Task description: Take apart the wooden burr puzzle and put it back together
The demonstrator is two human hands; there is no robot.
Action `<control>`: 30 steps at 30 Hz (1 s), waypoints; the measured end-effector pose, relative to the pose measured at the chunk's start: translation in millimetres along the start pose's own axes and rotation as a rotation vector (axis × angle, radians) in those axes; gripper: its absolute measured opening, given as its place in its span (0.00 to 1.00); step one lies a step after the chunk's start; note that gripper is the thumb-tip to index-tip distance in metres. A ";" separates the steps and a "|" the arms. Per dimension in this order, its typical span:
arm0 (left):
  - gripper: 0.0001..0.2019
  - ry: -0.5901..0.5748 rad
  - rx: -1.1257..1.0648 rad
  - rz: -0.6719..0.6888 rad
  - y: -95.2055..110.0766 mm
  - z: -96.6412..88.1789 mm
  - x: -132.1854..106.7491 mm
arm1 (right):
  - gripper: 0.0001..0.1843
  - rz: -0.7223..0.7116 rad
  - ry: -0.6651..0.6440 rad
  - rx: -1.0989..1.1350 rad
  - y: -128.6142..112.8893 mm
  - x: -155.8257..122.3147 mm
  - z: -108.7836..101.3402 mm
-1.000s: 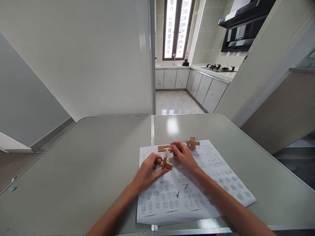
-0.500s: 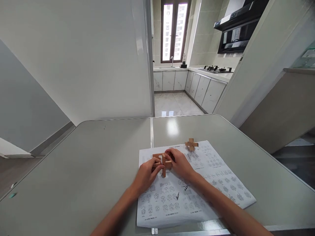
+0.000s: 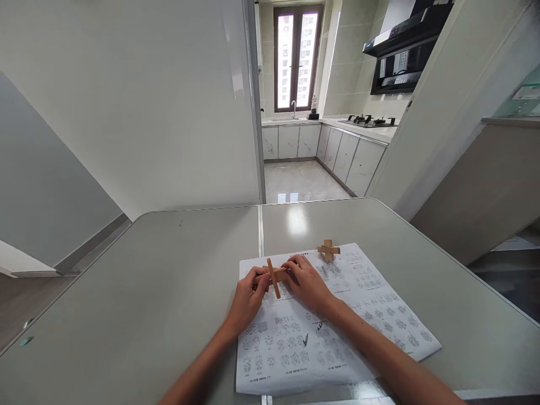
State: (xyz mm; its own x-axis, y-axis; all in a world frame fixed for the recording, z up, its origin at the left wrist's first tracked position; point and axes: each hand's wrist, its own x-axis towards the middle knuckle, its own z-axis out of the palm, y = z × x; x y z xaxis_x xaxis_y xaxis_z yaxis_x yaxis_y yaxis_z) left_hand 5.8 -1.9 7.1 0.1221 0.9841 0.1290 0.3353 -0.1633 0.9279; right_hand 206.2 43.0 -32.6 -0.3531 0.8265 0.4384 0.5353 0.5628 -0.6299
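Between my two hands, over the printed sheet (image 3: 291,337), are several interlocking wooden puzzle pieces (image 3: 274,279), crossed over one another. One slim piece stands across the others at a tilt. My left hand (image 3: 250,292) grips the left end of the pieces between thumb and fingers. My right hand (image 3: 307,280) is closed on the right end, its fingertips partly hiding the wood. Beyond the right hand, a joined wooden cross puzzle (image 3: 328,250) sits at the sheet's far edge, touched by neither hand.
The sheet carries rows of small printed diagrams and handwritten ticks. It lies on a grey-green table (image 3: 189,304) with a seam down its middle. A small green object (image 3: 26,341) is near the table's left edge. Behind is a kitchen with a gas stove (image 3: 371,121).
The crossing wooden piece has gone from upright to tilted, its top leaning left. The pieces between my hands now sit closer together. The cross puzzle at the back has stayed put.
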 end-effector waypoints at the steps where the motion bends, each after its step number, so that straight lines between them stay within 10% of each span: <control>1: 0.19 0.007 -0.024 -0.011 -1.1 -0.1 0.7 | 0.09 0.003 0.016 0.016 -0.7 0.3 -0.1; 10: 0.21 0.009 -0.123 -0.058 -6.9 0.8 2.5 | 0.16 0.032 0.075 0.347 -15.0 1.2 -7.7; 18: 0.20 -0.042 -0.001 0.001 6.6 0.5 -1.3 | 0.59 -0.157 -0.143 0.303 -26.6 -3.4 -11.8; 30: 0.16 -0.067 -0.033 0.044 3.5 1.3 -0.2 | 0.55 -0.228 -0.115 0.260 -27.5 -1.0 -11.7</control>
State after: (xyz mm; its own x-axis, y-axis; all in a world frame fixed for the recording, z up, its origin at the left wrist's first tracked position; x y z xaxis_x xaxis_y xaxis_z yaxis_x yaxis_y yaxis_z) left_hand 8.2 -2.7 9.9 0.1988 0.9689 0.1471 0.2972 -0.2026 0.9331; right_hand 200.8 26.5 -8.2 -0.5330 0.6673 0.5203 0.2250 0.7045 -0.6731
